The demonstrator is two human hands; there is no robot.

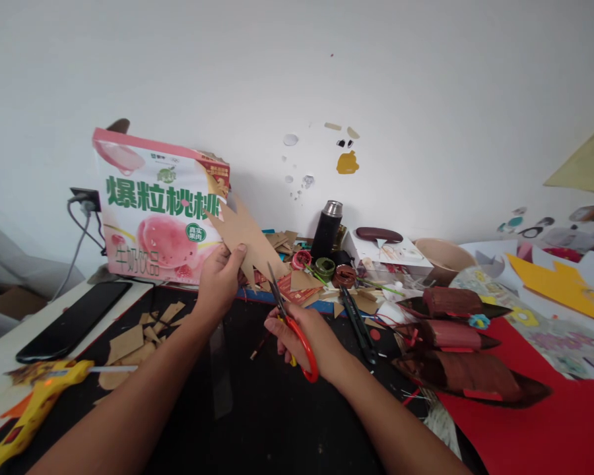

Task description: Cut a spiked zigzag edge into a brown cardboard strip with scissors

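My left hand [221, 272] pinches a jagged-edged piece of brown cardboard [250, 234], with the thumb across its front. It is held up in front of a pink and white drink carton [151, 218]. My right hand [304, 336] grips a pair of scissors [303, 340] with red and yellow handles. Their blades point up and to the left, just below the cardboard's lower right edge. Whether the blades touch the cardboard, I cannot tell.
A yellow glue gun [42, 402] and a black phone [74, 321] lie at the left, near cardboard scraps [129, 343]. Behind my hands stand a black thermos [328, 227] and small paint jars [325, 267]. A utility knife [359, 323] and brown model boats [470, 376] lie rightward.
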